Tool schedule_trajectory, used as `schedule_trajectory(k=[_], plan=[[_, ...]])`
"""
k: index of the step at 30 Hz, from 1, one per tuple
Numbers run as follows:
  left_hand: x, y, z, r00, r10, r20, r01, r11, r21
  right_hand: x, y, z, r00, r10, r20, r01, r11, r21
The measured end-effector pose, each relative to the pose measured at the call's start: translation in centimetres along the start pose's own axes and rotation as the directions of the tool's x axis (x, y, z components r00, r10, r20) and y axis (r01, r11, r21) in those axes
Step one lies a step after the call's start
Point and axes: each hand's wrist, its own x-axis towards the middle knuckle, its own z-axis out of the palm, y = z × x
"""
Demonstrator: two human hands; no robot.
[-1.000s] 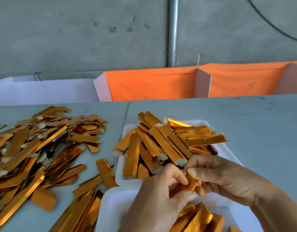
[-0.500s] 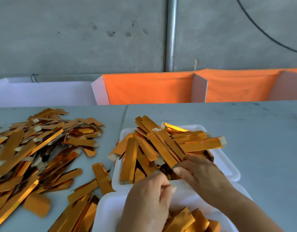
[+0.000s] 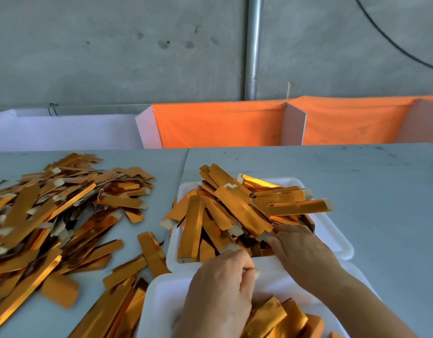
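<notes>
Right hand flat-fingered on heaped gold sleeves, left hand curled, grip unclear — a tug may spill the overhanging ones.

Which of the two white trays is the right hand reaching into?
The far tray, heaped with flat gold strips; the right hand touches that pile. The near tray, under the left hand, holds folded pieces.

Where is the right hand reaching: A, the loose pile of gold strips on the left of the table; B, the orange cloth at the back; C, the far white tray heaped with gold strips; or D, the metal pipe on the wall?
C: the right hand lies over the near edge of the far white tray, its fingertips at the gold strips heaped there.
</notes>
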Motion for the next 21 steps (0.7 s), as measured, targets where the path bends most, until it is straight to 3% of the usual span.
schedule_trajectory(k=[2,4,7,12,13,15,16,18,21], plan=[[0.0,0.0,0.0,1.0,0.0,-0.021,0.0,1.0,0.0,-0.1,-0.3,-0.1,0.996,0.043,-0.072,-0.042,0.999,0.021],[0.0,-0.1,0.1,0.998,0.009,-0.06,-0.009,1.0,0.002,-0.3,-0.8,-0.6,0.971,0.058,-0.233,-0.065,0.998,-0.026],[-0.3,-0.1,0.0,0.993,0.012,-0.115,-0.013,1.0,-0.006,-0.8,-0.9,-1.3,0.863,0.061,-0.501,-0.048,0.998,0.039],[-0.2,0.7,-0.4,0.975,-0.034,-0.22,0.027,0.999,-0.035,-1.0,-0.6,-2.6,0.727,0.136,-0.673,0.041,0.97,0.241],[-0.2,0.8,-0.4,0.969,-0.022,-0.247,0.018,1.0,-0.018,-1.2,-0.6,-2.9,0.736,0.188,-0.65,0.066,0.936,0.345],[-0.2,0.6,-0.5,0.936,0.081,-0.341,-0.065,0.996,0.059,-1.6,-0.7,-3.4,0.848,0.275,-0.453,0.07,0.789,0.611],[-0.1,0.5,-0.5,0.913,0.157,-0.376,-0.117,0.985,0.127,-1.8,-0.9,-3.5,0.91,0.249,-0.33,0.073,0.69,0.72],[0.1,0.2,-0.2,0.887,0.302,-0.35,-0.193,0.929,0.314,-2.2,-1.4,-3.6,0.982,0.097,-0.163,0.087,0.534,0.841],[0.4,0.4,0.0,0.897,0.376,-0.233,-0.238,0.854,0.463,-2.7,-2.0,-3.8,0.988,-0.133,-0.078,0.13,0.443,0.887]])
